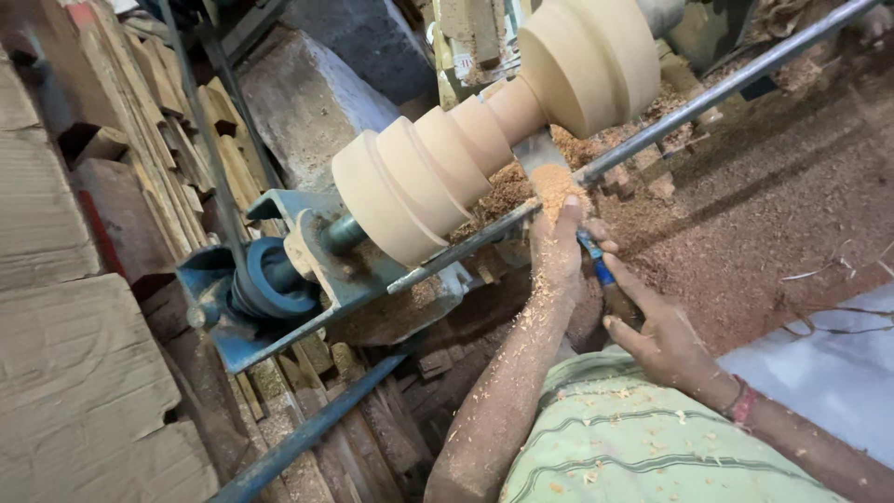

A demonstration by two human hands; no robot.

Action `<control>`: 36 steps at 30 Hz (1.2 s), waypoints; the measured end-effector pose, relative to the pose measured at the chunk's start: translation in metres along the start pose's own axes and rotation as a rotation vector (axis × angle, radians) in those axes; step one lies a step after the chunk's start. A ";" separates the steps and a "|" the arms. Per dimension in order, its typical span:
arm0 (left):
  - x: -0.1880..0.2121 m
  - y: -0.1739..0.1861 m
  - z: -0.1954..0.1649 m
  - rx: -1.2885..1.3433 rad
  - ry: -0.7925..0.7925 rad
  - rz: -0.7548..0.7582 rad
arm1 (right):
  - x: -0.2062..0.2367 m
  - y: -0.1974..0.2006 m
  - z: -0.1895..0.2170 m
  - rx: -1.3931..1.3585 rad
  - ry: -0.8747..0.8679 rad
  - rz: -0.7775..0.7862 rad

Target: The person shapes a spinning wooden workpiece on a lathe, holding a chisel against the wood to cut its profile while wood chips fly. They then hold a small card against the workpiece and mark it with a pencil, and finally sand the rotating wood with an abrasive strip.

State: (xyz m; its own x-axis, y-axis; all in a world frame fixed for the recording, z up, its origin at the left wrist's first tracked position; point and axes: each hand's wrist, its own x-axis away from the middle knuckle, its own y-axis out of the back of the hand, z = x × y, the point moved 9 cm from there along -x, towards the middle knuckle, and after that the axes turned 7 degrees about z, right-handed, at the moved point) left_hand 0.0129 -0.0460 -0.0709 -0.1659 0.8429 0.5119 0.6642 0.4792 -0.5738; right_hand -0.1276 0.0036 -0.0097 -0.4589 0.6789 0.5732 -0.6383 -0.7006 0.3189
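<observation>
From my remote seat, I see my left hand resting on the long grey steel tool-rest bar, fingers curled over the front of a blue-handled turning chisel and heaped with orange-brown sawdust. My right hand sits just behind it, wrapped around the tool's handle, with a red thread band at the wrist; both hands are closed on the chisel, though its cutting tip is buried under the shavings and I cannot see it. The tool points toward the pale, stepped, turned wooden workpiece mounted on the lathe: a stack of disc-like steps at the near end, a narrow neck, then a broad rounded drum at the far end. I judge that piece to be stiff, fairly heavy and smooth-skinned, and held only at its ends, so it is no thing to take hold of while mounted. The chisel I judge rigid and light, best gripped as now: one hand far back on the handle, the other pinning the shaft on the bar. The near end of the workpiece meets the blue-painted metal tailstock bracket with its dark round wheel. Sawdust carpets the bed and the floor to the right, and rough stacked wooden planks fill the left.
</observation>
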 end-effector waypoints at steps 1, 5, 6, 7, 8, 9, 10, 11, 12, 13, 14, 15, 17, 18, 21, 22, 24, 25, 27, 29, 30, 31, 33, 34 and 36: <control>0.000 0.002 0.002 0.005 0.000 -0.002 | 0.002 -0.002 -0.006 -0.007 -0.082 0.017; -0.002 -0.001 0.000 0.020 -0.007 0.001 | 0.004 0.003 0.012 -0.036 0.120 -0.034; 0.001 -0.003 -0.006 0.008 -0.023 0.015 | 0.003 -0.001 0.011 -0.038 0.128 -0.026; 0.004 -0.007 -0.011 0.003 -0.041 0.026 | 0.003 -0.002 0.008 -0.032 0.135 -0.015; 0.007 -0.009 -0.016 -0.018 -0.023 0.027 | 0.004 0.000 0.010 -0.034 0.225 -0.051; 0.012 -0.011 -0.019 -0.036 -0.005 0.025 | 0.008 0.003 0.011 -0.033 0.312 -0.083; 0.019 -0.014 -0.019 -0.046 0.015 0.021 | 0.016 0.007 0.007 -0.027 0.395 -0.111; 0.033 -0.022 -0.007 -0.071 0.071 0.030 | 0.024 0.009 -0.019 -0.009 0.246 -0.061; 0.050 -0.024 0.002 -0.109 0.119 0.041 | 0.035 0.011 -0.046 0.002 0.108 -0.015; 0.062 -0.036 0.006 -0.208 0.117 0.222 | 0.048 0.021 -0.054 0.119 0.191 -0.036; 0.078 -0.045 0.015 -0.300 0.126 0.396 | 0.064 0.031 -0.064 0.240 0.263 -0.049; 0.087 -0.040 0.026 -0.307 0.176 0.461 | 0.074 0.040 -0.091 0.245 0.143 -0.046; 0.098 -0.030 0.052 -0.321 0.282 0.601 | 0.080 0.047 -0.138 0.306 -0.044 -0.009; 0.094 -0.015 0.061 -0.524 0.273 0.598 | 0.082 0.052 -0.157 0.361 -0.109 0.030; 0.085 0.045 0.077 -0.875 0.204 0.514 | 0.080 0.063 -0.190 0.339 -0.131 0.069; 0.088 0.063 0.080 -0.813 0.147 0.459 | 0.077 0.065 -0.195 0.301 -0.112 0.068; 0.098 0.110 0.093 -0.859 0.147 0.347 | 0.069 0.067 -0.198 0.266 -0.068 0.100; 0.110 0.146 0.106 -0.758 0.268 0.179 | 0.064 0.068 -0.197 0.249 -0.045 0.116; 0.142 0.190 0.109 -0.874 0.177 0.012 | 0.045 0.070 -0.190 0.234 -0.049 0.139; 0.173 0.227 0.112 -1.031 0.165 -0.122 | 0.020 0.067 -0.172 0.211 -0.027 0.183; 0.199 0.253 0.129 -0.955 0.362 -0.250 | 0.006 0.065 -0.160 0.199 -0.012 0.209; 0.216 0.262 0.127 -1.044 0.317 -0.293 | -0.008 0.060 -0.146 0.193 0.012 0.251; 0.260 0.271 0.135 -1.098 0.294 -0.406 | -0.039 0.050 -0.116 0.214 0.038 0.247; 0.277 0.275 0.142 -1.063 0.314 -0.475 | -0.056 0.047 -0.102 0.243 0.042 0.200; 0.306 0.271 0.167 -0.980 0.397 -0.522 | -0.083 0.032 -0.076 0.167 0.078 0.189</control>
State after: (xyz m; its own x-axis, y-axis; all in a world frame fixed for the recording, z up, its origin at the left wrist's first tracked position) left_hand 0.0197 0.3829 -0.1764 -0.4596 0.3822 0.8017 0.8881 0.2045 0.4116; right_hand -0.1569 -0.0582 -0.1040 -0.6110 0.5426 0.5765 -0.4283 -0.8390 0.3357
